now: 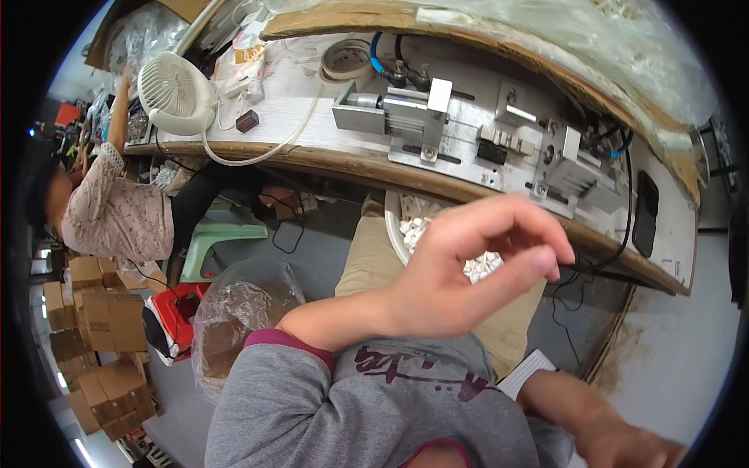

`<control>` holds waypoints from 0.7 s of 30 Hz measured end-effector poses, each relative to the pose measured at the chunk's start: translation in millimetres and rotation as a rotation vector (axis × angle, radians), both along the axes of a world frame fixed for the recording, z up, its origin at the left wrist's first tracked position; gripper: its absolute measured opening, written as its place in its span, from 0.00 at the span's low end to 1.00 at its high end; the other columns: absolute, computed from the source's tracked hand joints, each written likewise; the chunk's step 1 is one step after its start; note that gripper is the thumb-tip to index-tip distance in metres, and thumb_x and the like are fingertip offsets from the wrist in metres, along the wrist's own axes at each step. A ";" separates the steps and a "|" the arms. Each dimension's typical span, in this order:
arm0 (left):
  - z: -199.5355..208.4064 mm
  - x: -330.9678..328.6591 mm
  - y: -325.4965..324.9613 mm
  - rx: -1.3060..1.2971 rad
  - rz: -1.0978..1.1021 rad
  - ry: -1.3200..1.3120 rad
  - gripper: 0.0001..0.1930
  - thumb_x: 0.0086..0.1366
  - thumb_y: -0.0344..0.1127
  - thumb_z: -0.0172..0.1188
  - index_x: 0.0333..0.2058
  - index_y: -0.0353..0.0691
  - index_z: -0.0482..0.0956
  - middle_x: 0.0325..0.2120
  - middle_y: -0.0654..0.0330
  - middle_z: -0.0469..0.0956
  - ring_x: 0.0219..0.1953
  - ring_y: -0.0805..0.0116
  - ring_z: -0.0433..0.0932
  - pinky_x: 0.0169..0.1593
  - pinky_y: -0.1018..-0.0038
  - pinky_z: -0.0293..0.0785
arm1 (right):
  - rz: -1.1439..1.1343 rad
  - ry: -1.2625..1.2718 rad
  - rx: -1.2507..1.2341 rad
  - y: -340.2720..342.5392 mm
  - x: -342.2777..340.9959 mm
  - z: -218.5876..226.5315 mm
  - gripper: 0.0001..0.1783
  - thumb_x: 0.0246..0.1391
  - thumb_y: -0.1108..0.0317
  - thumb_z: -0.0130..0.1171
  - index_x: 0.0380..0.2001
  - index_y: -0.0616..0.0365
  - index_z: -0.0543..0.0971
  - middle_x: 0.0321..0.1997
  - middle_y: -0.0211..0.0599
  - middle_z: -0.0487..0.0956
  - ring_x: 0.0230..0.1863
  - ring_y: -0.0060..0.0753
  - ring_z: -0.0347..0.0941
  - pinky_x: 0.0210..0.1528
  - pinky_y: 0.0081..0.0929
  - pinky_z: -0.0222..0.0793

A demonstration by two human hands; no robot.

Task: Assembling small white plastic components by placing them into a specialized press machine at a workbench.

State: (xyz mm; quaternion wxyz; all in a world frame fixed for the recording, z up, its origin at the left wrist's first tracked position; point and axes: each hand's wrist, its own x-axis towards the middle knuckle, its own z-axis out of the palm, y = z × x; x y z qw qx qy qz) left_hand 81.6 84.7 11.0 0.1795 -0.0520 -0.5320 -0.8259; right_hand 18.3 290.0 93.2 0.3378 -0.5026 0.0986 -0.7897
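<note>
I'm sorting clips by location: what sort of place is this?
Probably a small assembly workshop or factory: a metal fixture sits on a workbench, a white bowl holds small white pieces, and cardboard boxes are stacked on the left.

head: left fisheye | faces downward | hands (446, 287) close, workbench (281, 113) beyond

Grey sweatshirt (273, 402), maroon cuff (290, 338) and neckline (435, 444), dark lettering (378, 361), tan trousers (503, 327).
</note>
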 end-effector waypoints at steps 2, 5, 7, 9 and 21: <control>-1.5 -2.2 0.8 -0.156 -0.046 0.034 0.09 0.72 0.23 0.56 0.49 0.30 0.78 0.44 0.54 0.78 0.43 0.70 0.81 0.42 0.76 0.79 | 0.068 0.049 -0.093 -1.3 -1.4 -10.2 0.14 0.71 0.62 0.50 0.47 0.47 0.85 0.53 0.25 0.75 0.49 0.28 0.75 0.47 0.41 0.77; 1.0 -1.8 9.2 -0.200 -0.138 0.141 0.12 0.69 0.24 0.59 0.50 0.31 0.80 0.40 0.54 0.81 0.38 0.70 0.80 0.39 0.75 0.77 | 0.361 0.018 -0.156 -4.0 -1.4 -19.7 0.17 0.73 0.59 0.46 0.46 0.48 0.85 0.52 0.23 0.76 0.48 0.28 0.76 0.48 0.41 0.76; 5.2 1.0 19.0 -0.111 -0.351 0.237 0.13 0.69 0.25 0.59 0.51 0.32 0.81 0.42 0.54 0.81 0.37 0.70 0.80 0.38 0.75 0.77 | 0.409 0.024 -0.167 -7.1 -0.3 -22.6 0.14 0.71 0.58 0.50 0.48 0.50 0.81 0.46 0.26 0.76 0.43 0.29 0.76 0.46 0.38 0.75; 11.4 6.3 29.3 0.004 -0.509 0.212 0.07 0.68 0.28 0.61 0.43 0.35 0.83 0.34 0.59 0.80 0.32 0.73 0.79 0.36 0.76 0.76 | 0.439 0.041 -0.171 -10.5 -1.1 -22.8 0.14 0.71 0.59 0.50 0.47 0.51 0.81 0.44 0.26 0.77 0.41 0.29 0.75 0.45 0.37 0.74; 26.5 -5.8 75.5 0.217 -0.616 0.557 0.13 0.72 0.35 0.63 0.49 0.33 0.83 0.38 0.54 0.83 0.36 0.64 0.83 0.33 0.72 0.77 | 0.449 0.218 -0.279 30.2 -43.0 -14.7 0.12 0.68 0.65 0.51 0.44 0.58 0.81 0.34 0.29 0.80 0.30 0.29 0.75 0.33 0.29 0.69</control>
